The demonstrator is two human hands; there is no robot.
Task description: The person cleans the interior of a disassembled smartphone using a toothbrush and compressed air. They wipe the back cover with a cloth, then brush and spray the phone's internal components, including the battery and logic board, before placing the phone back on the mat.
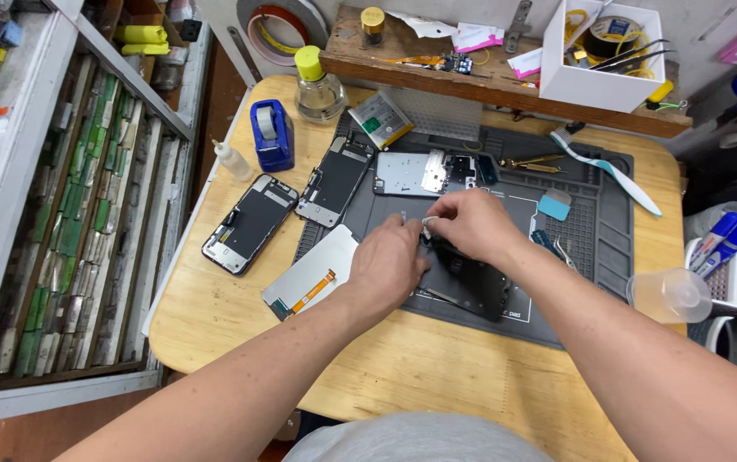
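Centrally on the grey mat lies a dark opened phone, thin, rigid and probably fragile, best gripped by its edges. Left hand presses flat on its near end, fingers together. Right hand pinches a small white bit, likely light and soft. Nearby: a metal plate, a glossy screen, a blue tape dispenser.

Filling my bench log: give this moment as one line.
left hand: pressing dark phone body | right hand: pinching small white piece | surface: grey mat
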